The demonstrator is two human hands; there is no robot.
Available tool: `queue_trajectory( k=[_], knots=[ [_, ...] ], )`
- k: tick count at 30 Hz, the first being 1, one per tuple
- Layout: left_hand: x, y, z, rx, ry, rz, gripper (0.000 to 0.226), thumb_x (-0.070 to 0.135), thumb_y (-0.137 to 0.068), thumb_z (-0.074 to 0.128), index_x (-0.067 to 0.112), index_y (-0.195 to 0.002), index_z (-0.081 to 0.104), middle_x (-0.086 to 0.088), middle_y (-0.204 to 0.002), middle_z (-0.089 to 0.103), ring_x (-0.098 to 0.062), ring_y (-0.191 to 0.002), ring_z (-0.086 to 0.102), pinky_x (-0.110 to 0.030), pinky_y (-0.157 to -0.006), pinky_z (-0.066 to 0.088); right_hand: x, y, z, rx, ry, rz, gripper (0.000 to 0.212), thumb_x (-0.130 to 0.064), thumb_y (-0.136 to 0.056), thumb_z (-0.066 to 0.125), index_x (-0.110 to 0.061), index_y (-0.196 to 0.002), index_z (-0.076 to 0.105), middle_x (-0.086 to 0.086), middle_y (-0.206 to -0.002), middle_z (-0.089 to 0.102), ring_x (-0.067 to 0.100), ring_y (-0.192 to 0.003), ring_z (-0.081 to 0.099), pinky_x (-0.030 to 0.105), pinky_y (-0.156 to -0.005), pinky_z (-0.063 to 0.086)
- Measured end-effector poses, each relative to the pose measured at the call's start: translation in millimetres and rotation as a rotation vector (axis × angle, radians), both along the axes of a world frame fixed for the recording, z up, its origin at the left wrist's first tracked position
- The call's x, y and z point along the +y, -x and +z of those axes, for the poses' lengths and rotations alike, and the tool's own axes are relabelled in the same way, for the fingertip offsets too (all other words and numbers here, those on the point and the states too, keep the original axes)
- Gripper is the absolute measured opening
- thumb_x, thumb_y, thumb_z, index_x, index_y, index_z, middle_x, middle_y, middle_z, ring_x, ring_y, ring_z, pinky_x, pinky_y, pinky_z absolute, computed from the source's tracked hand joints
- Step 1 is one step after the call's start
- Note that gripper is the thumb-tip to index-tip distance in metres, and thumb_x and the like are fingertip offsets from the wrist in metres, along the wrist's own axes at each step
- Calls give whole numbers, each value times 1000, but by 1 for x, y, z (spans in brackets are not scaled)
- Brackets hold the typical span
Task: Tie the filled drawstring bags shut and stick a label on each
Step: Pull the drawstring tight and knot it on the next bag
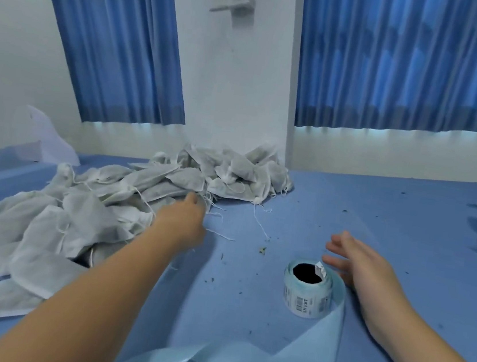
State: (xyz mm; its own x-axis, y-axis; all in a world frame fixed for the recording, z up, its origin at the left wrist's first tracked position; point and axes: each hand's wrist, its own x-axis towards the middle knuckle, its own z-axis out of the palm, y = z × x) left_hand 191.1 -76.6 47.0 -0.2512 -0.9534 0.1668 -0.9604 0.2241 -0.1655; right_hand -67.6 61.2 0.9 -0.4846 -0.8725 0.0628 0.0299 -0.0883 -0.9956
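Blue table [377, 216] — left hand [186, 219] half lost in bag pile [77, 209], grip unclear — right hand [362, 265] loosely spread

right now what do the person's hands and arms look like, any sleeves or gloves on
Both are bare, with no gloves. The left hand and right hand show no rings on the fingers in view, and neither wrist has a watch or bracelet. No sleeve shows anywhere up to the frame's edge, and no markings are visible.

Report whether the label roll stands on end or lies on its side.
On end: the label roll shows its dark core hole facing up.
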Motion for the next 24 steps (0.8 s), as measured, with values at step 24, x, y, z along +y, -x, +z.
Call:
queue_trajectory(
  k=[24],
  knots=[
    [-66,16,0,404,-3,-43,33,18,-91,49,1,-118,60,-8,-136,41,-30,-113,55,-40,-96,45,0,-3,0,-60,-7,65,26,-41,-93,55,-21,-93,71,-4,-98,75,14,-93,70,37,-90,51]
  ],
)
